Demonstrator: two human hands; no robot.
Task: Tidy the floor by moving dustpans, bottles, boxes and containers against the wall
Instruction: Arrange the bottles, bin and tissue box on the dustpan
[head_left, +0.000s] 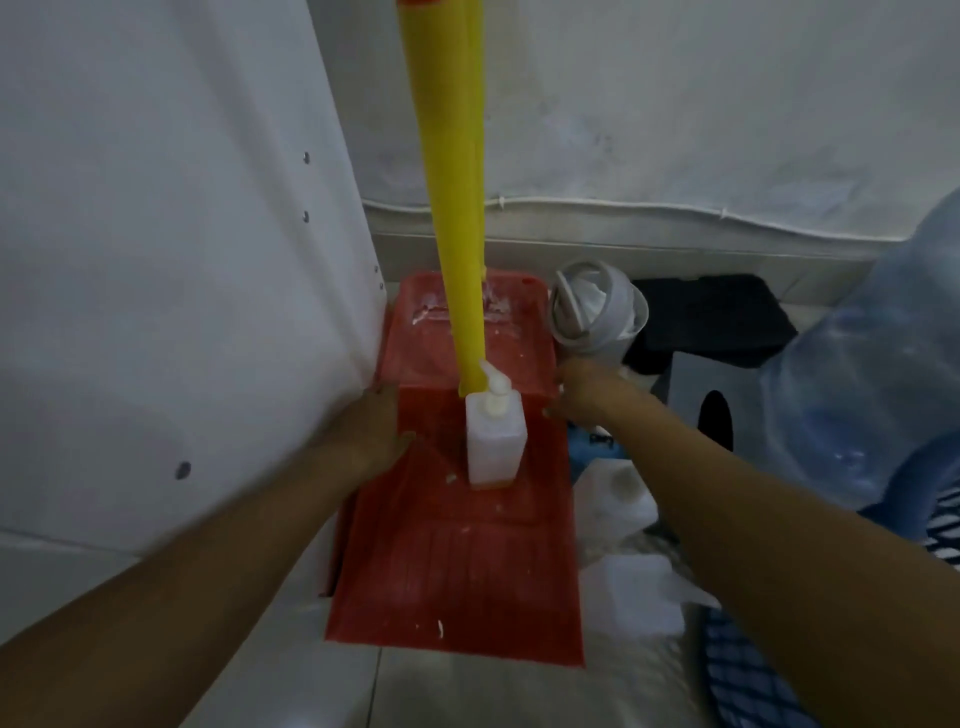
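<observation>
A red dustpan (457, 577) lies on the floor with its back end near the wall. Its yellow handle (457, 208) rises straight up. A white pump bottle (493, 441) stands inside the pan at the foot of the handle. My left hand (382, 426) grips the pan's left rim. My right hand (582, 395) holds the right rim, fingers curled over the edge. A second red dustpan (415, 332) sits behind, against the wall.
A white panel (182, 260) closes in the left side. To the right are a grey lidded container (597, 312), a black bag (711, 322), a large blue water jug (872, 374) and white plastic jugs (623, 499).
</observation>
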